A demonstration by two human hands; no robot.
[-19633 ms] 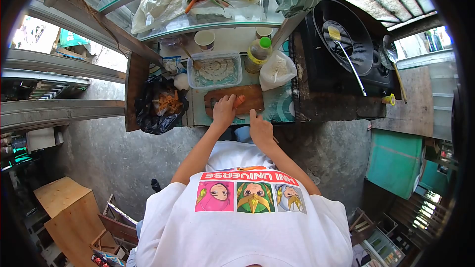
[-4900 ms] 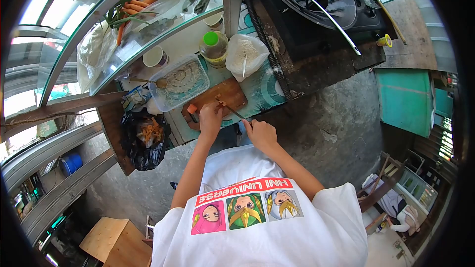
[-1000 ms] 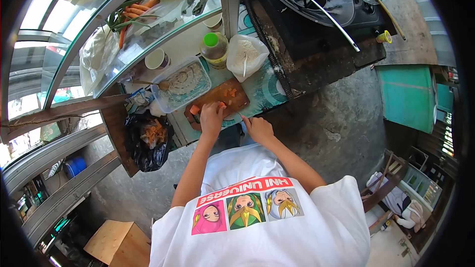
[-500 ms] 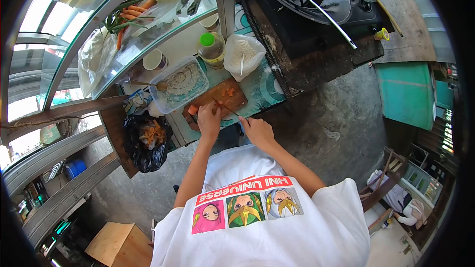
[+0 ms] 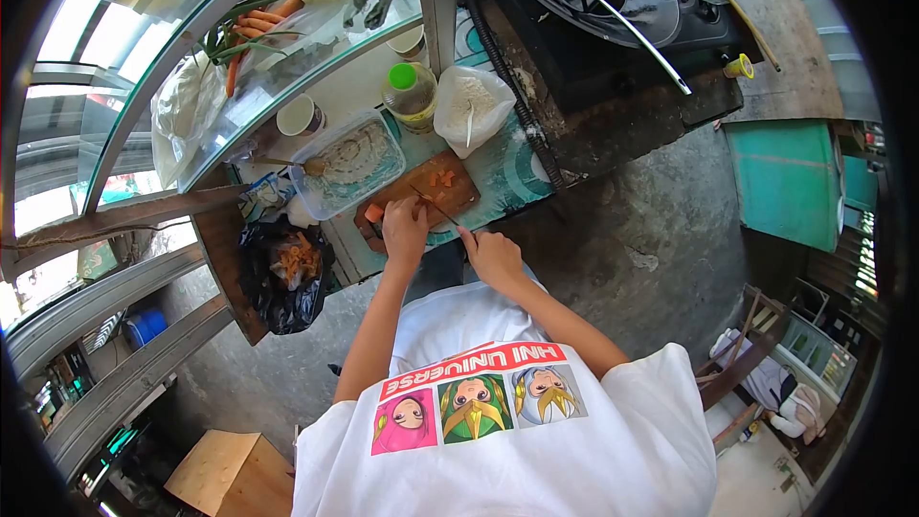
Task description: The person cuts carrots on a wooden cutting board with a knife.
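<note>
A wooden cutting board (image 5: pixel 458 199) lies on the counter, with small cut carrot pieces (image 5: pixel 441 178) near its far end. My left hand (image 5: pixel 406 232) is closed over the board, its fingertips pressed down on carrot that they mostly cover. Just left of those fingers shows a thicker carrot chunk (image 5: pixel 374 213). My right hand (image 5: pixel 494 258) grips a knife (image 5: pixel 442 213) by its handle at the board's near edge. The blade slants across the board, its tip close to my left fingertips.
Behind the board stand a clear plastic tub (image 5: pixel 356 155) of pale batter with a spoon, a green-capped bottle (image 5: pixel 410 98) and a bag of white flour (image 5: pixel 473 110). A black bag of peelings (image 5: pixel 287 273) sits left. To the right is a stove with a wok (image 5: pixel 632 14).
My right hand and the knife handle have shifted slightly left. My left hand stays nearly in place on the board.
</note>
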